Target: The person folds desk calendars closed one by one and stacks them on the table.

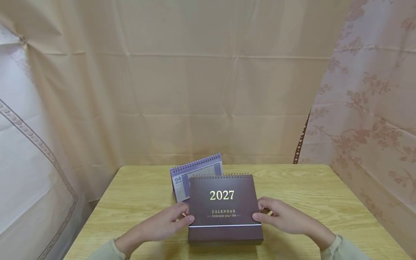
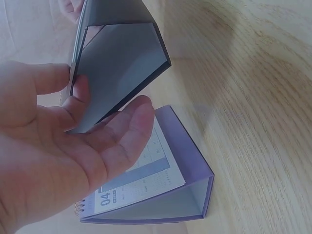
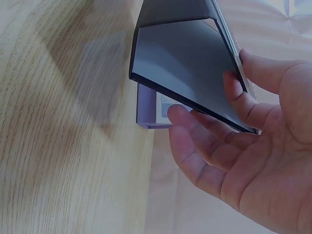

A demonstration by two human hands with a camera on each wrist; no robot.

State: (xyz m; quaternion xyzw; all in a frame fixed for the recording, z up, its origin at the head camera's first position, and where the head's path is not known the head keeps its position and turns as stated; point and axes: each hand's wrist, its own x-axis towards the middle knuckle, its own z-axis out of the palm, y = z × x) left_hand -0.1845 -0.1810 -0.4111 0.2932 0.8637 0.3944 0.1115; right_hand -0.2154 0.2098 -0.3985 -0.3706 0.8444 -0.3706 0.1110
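Between my two hands is a dark maroon desk calendar (image 1: 224, 202) with a gold 2027 on its cover and a wire spiral along the top. My left hand (image 1: 167, 222) pinches its left edge, thumb on the cover and index finger curled inside the hollow stand. On the opposite edge my right hand (image 1: 286, 216) grips it the same way; the other fingers extend below the stand in the right wrist view. Behind it stands a purple desk calendar (image 1: 178, 184) showing 04, partly hidden by the maroon one. Both wrist views show the maroon calendar's open triangular side (image 2: 122, 63).
The wooden table (image 1: 130, 202) has its far edge against a beige curtain (image 1: 182, 90). Patterned pinkish cloth (image 1: 367, 119) hangs on the right, and white cloth (image 1: 29, 159) on the left. Shadows fall on the wood near the maroon calendar.
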